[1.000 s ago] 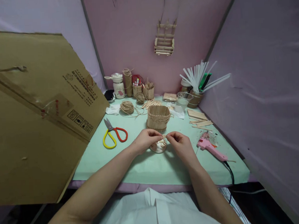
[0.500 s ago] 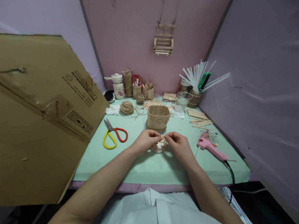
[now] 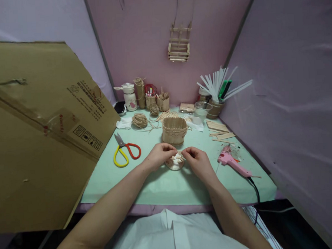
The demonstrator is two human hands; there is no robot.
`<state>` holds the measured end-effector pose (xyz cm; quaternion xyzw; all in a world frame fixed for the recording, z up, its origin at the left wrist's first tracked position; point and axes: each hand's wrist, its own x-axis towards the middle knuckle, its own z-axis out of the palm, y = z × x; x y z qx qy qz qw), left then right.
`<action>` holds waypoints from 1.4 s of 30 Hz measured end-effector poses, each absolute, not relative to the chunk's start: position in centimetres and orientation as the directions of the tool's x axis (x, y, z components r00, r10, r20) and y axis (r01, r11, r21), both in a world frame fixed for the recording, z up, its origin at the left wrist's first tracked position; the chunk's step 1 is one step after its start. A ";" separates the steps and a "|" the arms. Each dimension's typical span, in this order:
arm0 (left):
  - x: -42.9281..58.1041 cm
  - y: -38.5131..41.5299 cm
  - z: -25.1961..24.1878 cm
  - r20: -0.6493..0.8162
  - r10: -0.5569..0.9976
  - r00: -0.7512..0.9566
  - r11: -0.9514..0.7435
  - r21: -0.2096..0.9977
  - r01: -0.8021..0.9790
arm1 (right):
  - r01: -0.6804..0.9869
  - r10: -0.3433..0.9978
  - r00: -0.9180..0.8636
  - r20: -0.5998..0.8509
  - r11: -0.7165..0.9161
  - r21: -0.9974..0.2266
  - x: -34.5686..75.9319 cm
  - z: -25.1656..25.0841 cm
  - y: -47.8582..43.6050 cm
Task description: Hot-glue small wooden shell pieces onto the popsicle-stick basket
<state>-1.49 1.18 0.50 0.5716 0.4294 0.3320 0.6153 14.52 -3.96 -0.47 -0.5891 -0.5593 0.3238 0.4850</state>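
Observation:
My left hand (image 3: 158,156) and my right hand (image 3: 198,160) meet over a small round dish (image 3: 174,163) of short wooden pieces on the green table (image 3: 146,181). Both hands are pinched, fingertips almost touching, on a small pale piece just above the dish; what it is I cannot make out. A twine-wrapped holder of wooden sticks (image 3: 174,130) stands just behind the hands.
Yellow-and-red scissors (image 3: 125,150) lie to the left, a pink glue gun (image 3: 232,162) with black cord to the right. Flat wooden sticks (image 3: 219,131), a twine ball (image 3: 140,120), jars and a cup of white sticks (image 3: 214,92) line the back. A large cardboard sheet (image 3: 38,135) leans at left.
The hands have stayed pinched together over the dish, dropping slightly closer to it. The view has shifted a little.

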 end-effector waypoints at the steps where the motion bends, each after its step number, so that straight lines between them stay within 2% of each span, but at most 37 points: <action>1: -1.5 1.2 0.5 -0.152 0.898 0.414 0.128 0.988 0.086 | 0.351 0.974 0.160 0.162 0.098 -0.931 14.6 -0.5 -4.0; 9: -1.5 1.1 0.5 -0.128 0.888 0.441 0.100 0.991 0.086 | 0.410 0.977 0.119 0.175 0.112 -0.905 14.4 -0.2 -4.1; 13: -1.7 1.1 0.9 -0.086 0.902 0.423 0.038 0.992 0.121 | 0.547 0.968 0.078 0.238 0.158 -0.822 16.7 1.2 -5.1; 16: -2.0 1.2 1.3 0.080 0.920 0.384 -0.159 0.971 0.178 | 0.729 0.925 0.139 0.355 0.147 -0.668 21.0 1.7 -6.4; 19: -2.3 1.1 1.7 0.326 0.868 0.376 -0.433 0.867 0.247 | 0.886 0.891 0.193 0.410 0.021 -0.463 26.2 0.8 -7.8; 22: -2.6 1.0 1.6 0.534 0.734 0.421 -0.658 0.713 0.243 | 0.945 0.917 0.251 0.311 -0.163 -0.282 30.0 -1.1 -8.5; 24: -2.7 0.9 1.5 0.649 0.621 0.438 -0.773 0.598 0.211 | 0.947 0.934 0.264 0.242 -0.202 -0.250 31.2 -2.2 -8.4; 27: -2.9 0.9 1.3 0.761 0.474 0.443 -0.879 0.436 0.192 | 0.939 0.950 0.257 0.175 -0.202 -0.278 31.3 -2.8 -7.9; 30: -3.1 0.8 1.3 0.803 0.376 0.462 -0.926 0.305 0.224 | 0.918 0.950 0.246 0.193 -0.164 -0.361 30.6 -2.1 -7.8; 32: -3.2 0.7 1.3 0.817 0.309 0.487 -0.947 0.215 0.240 | 0.864 0.951 0.247 0.187 -0.128 -0.487 30.0 -1.0 -8.4; 34: -3.1 0.5 1.4 0.821 0.247 0.515 -0.961 0.139 0.240 | 0.750 0.962 0.246 0.121 -0.110 -0.653 29.3 0.2 -9.3; 36: -3.0 0.2 1.5 0.817 0.207 0.539 -0.969 0.096 0.227 | 0.600 0.968 0.244 0.060 -0.102 -0.793 28.5 1.3 -10.3; 38: -2.8 -0.1 1.5 0.821 0.172 0.545 -0.977 0.069 0.204 | 0.482 0.963 0.266 0.050 -0.088 -0.872 27.8 2.1 -11.2; 40: -2.7 -0.4 1.6 0.824 0.152 0.546 -0.983 0.068 0.171 | 0.434 0.959 0.275 0.074 -0.055 -0.899 27.3 2.4 -12.1; 42: -2.6 -0.7 1.7 0.807 0.172 0.565 -0.985 0.123 0.123 | 0.487 0.942 0.293 0.163 0.000 -0.873 27.2 2.3 -12.9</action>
